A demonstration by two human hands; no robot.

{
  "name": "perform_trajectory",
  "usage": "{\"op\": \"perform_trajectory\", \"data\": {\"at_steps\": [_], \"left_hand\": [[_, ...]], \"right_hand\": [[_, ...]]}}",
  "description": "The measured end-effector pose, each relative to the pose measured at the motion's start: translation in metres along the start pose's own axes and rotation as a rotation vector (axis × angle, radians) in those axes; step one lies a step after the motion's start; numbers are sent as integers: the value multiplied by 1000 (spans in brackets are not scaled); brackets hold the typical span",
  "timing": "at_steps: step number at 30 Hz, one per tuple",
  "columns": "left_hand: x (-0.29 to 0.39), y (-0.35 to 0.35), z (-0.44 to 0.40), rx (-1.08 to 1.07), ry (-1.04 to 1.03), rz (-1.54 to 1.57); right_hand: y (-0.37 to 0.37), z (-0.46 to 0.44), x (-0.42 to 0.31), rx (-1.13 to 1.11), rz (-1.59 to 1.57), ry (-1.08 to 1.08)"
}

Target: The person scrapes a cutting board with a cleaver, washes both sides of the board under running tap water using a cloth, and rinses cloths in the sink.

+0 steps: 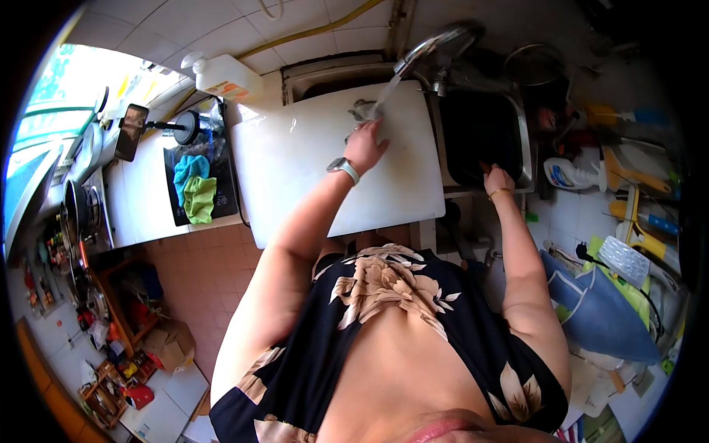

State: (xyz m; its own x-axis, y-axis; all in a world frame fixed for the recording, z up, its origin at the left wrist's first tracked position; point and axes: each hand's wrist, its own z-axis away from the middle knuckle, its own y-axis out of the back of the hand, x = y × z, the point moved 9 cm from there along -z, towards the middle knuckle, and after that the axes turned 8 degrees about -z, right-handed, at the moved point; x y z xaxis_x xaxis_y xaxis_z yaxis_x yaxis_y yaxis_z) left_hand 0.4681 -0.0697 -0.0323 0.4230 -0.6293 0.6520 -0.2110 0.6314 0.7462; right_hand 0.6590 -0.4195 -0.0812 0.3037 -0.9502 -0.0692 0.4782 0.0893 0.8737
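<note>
A large white board lies across the counter and partly over a sink basin. My left hand is above its right half, thumb apart and fingers stretched towards a crumpled grey piece, perhaps a rag. Water from the faucet runs down beside that grey piece and my fingertips. My right hand is closed at the near edge of the right sink basin. A small reddish-brown bit shows at its fingers, but what they hold is hidden. The inside of this basin looks black.
Left of the board, blue and green cloths lie on a black cooktop. A phone on a stand is beside them. A white jug stands behind. Spray bottle and knives crowd the right side.
</note>
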Motion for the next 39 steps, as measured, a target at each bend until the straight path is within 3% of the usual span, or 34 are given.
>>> {"op": "perform_trajectory", "data": {"at_steps": [2,3,5,6,9,11,13,16,17,19,20,23,25,29,31,33,37,39], "left_hand": [[14,10,14,150,-191,-131],[11,16,22,161,-173,-139],[17,32,41,183,-210,-160],[14,49,52,230,-185,-115],[-43,86,107,390,67,-36],[-97,114,168,504,278,-104],[-140,146,245,664,502,-317],[-248,152,348,685,964,-371],[-293,140,365,678,986,-98],[-338,102,353,469,1018,697],[-346,87,348,409,1113,852],[-330,101,319,179,976,459],[-285,122,312,326,833,548],[-231,143,299,217,602,723],[-193,161,281,188,594,817],[-192,165,279,151,555,832],[-179,174,285,153,503,833],[-173,176,292,171,556,788]], "right_hand": [[2,-2,-2,71,67,-36],[4,3,-13,67,69,-14],[44,35,-69,420,-44,370],[50,47,-96,464,-214,533],[57,85,-193,358,-412,816],[31,78,-215,307,-341,782],[5,55,-209,272,-473,545],[-9,47,-220,315,-393,580],[-10,48,-226,331,-380,612],[-10,35,-228,381,-341,540],[-10,28,-227,426,-307,475],[-23,-5,-212,453,-458,375],[-31,-17,-213,414,-442,374],[-46,-48,-213,262,-423,365],[-49,-60,-219,230,-530,331],[-55,-64,-244,69,-806,493],[-43,-56,-285,195,-815,399],[-45,-41,-327,78,-897,417]]}}
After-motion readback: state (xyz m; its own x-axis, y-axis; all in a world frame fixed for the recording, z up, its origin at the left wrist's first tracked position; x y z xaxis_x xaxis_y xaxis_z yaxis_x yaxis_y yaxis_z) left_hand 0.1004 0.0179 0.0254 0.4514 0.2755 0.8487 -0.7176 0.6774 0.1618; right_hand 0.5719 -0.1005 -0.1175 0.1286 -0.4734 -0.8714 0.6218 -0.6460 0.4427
